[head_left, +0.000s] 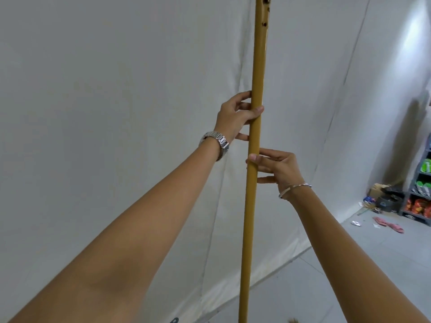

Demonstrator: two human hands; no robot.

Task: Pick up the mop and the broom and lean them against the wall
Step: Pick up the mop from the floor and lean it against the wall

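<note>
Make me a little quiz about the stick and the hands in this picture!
1. True or false: both hands touch the yellow pole.
2. Which hand is higher on the pole? A) the left hand B) the right hand
3. Fill in: the left wrist wears a silver ____, and the right wrist wears a thin bangle.

Key
1. True. Each hand has fingers on the pole, which stands nearly upright in front of the white cloth wall.
2. A. The left hand grips above the right hand.
3. Watch.
</note>
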